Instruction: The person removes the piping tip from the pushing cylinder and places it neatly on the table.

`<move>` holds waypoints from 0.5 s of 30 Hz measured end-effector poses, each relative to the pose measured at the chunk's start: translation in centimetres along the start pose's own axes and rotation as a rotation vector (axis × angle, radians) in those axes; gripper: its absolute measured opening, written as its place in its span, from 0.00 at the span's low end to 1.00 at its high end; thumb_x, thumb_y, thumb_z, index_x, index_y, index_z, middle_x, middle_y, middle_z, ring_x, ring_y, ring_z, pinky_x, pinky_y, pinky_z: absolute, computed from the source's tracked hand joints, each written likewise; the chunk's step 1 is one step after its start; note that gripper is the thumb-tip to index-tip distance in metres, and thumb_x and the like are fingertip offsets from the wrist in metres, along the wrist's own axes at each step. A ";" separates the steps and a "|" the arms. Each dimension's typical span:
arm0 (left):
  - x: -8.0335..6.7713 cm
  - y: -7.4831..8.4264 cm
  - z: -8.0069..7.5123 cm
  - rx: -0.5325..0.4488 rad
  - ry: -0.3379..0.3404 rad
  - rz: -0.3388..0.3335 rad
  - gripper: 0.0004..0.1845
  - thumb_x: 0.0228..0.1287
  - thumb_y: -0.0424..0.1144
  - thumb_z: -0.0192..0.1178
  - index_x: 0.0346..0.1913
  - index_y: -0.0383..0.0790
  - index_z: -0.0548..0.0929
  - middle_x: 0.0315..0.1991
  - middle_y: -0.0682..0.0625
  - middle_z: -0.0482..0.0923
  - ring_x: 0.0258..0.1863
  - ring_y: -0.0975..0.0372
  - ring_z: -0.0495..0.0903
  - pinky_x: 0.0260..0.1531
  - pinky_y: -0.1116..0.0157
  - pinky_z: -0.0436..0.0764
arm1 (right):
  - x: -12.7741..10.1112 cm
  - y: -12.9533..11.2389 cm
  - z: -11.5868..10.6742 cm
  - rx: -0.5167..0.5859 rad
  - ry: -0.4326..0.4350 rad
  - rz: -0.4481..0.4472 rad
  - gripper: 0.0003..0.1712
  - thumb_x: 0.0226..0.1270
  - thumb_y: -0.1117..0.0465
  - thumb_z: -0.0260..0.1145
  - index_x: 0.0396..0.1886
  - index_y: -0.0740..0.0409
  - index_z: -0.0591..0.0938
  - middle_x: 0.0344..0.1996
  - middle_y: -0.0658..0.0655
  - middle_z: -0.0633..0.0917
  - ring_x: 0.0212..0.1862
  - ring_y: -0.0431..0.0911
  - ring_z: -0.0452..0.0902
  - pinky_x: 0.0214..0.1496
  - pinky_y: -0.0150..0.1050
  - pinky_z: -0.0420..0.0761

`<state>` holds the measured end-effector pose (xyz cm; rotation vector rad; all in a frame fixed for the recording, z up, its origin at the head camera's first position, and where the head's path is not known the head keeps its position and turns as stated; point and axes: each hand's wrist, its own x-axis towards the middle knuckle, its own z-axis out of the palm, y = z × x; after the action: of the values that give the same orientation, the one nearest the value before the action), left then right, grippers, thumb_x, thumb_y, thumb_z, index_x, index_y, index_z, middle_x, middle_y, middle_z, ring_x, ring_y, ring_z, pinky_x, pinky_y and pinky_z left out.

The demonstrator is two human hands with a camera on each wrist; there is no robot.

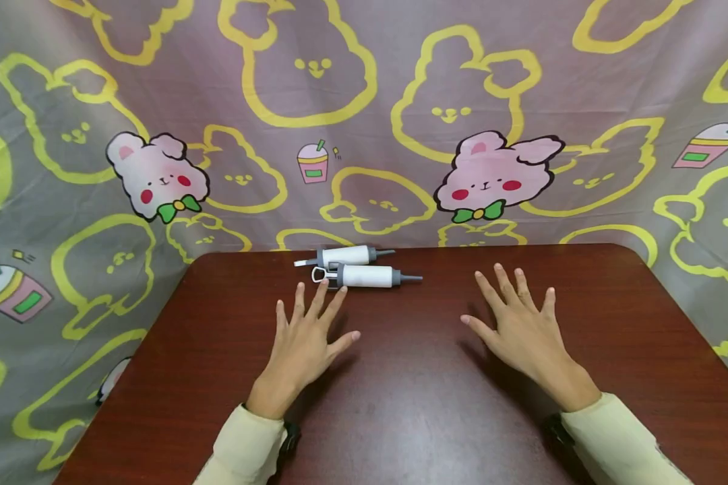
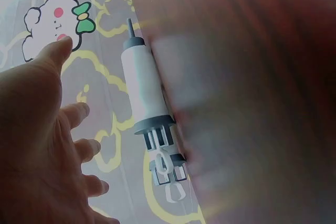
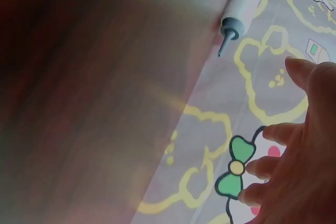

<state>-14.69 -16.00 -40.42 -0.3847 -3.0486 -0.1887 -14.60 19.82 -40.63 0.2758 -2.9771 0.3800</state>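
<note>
Two syringe-like tools lie side by side near the table's far edge, each with a white barrel, grey end caps, a thin grey nozzle pointing right and a pull handle at the left. The nearer syringe (image 1: pixel 369 276) has a white ring handle; the farther syringe (image 1: pixel 347 255) sits just behind it, slightly left. My left hand (image 1: pixel 306 347) is spread palm down before them, its fingertips close to the nearer one's handle in the head view; contact cannot be made out. Farther right, my right hand (image 1: pixel 528 333) is spread with fingers apart, holding nothing. The right wrist view shows a syringe (image 3: pixel 242 6) beyond that hand.
The dark reddish-brown table (image 1: pixel 412 404) has rounded far corners. Right behind its far edge hangs a patterned curtain (image 1: pixel 382 148) with yellow outlines and cartoon rabbits, which also runs along both sides. Light sleeves (image 1: pixel 249 444) and dark wrist straps are on both arms.
</note>
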 end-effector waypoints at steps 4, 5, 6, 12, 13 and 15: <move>1.1 -0.1 0.1 -0.021 0.007 0.012 0.46 0.70 0.74 0.53 0.85 0.61 0.55 0.86 0.47 0.48 0.85 0.38 0.40 0.77 0.29 0.45 | 1.4 -0.6 0.5 0.017 -0.025 -0.010 0.50 0.75 0.27 0.54 0.86 0.49 0.56 0.84 0.66 0.53 0.83 0.70 0.44 0.72 0.83 0.39; 1.4 -0.1 0.1 -0.026 0.004 0.014 0.46 0.70 0.74 0.53 0.85 0.60 0.55 0.86 0.47 0.48 0.85 0.39 0.40 0.77 0.30 0.46 | 1.7 -0.8 0.7 0.022 -0.027 -0.014 0.50 0.75 0.28 0.55 0.85 0.49 0.57 0.84 0.66 0.54 0.83 0.70 0.44 0.73 0.83 0.39; 1.7 -0.1 0.2 -0.029 -0.001 0.017 0.47 0.70 0.74 0.53 0.85 0.61 0.55 0.86 0.47 0.48 0.85 0.39 0.40 0.78 0.30 0.46 | 2.1 -1.0 0.8 0.026 -0.029 -0.019 0.50 0.75 0.29 0.56 0.85 0.49 0.57 0.84 0.67 0.54 0.83 0.70 0.45 0.73 0.83 0.40; 3.6 -0.2 0.3 -0.037 -0.023 0.051 0.49 0.68 0.74 0.57 0.85 0.61 0.54 0.86 0.47 0.48 0.85 0.39 0.42 0.79 0.33 0.46 | 4.2 -2.0 1.8 0.042 -0.028 -0.061 0.48 0.74 0.34 0.62 0.84 0.51 0.60 0.83 0.66 0.57 0.83 0.68 0.47 0.75 0.81 0.44; 3.9 -0.2 0.3 -0.034 -0.019 0.063 0.49 0.67 0.73 0.58 0.85 0.60 0.54 0.86 0.47 0.49 0.84 0.38 0.44 0.79 0.33 0.47 | 4.5 -2.2 1.9 0.045 -0.032 -0.068 0.48 0.74 0.34 0.62 0.84 0.51 0.60 0.83 0.66 0.57 0.84 0.68 0.47 0.75 0.80 0.44; 4.6 -0.4 0.4 -0.020 -0.009 0.090 0.50 0.66 0.73 0.60 0.85 0.58 0.55 0.86 0.46 0.51 0.84 0.38 0.47 0.79 0.34 0.50 | 5.2 -2.6 2.0 0.053 -0.047 -0.083 0.49 0.74 0.35 0.63 0.84 0.51 0.60 0.83 0.66 0.57 0.84 0.67 0.48 0.76 0.80 0.44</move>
<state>-19.23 -15.17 -40.49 -0.5237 -3.0319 -0.2137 -19.33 15.98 -41.20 0.4173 -2.9923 0.4499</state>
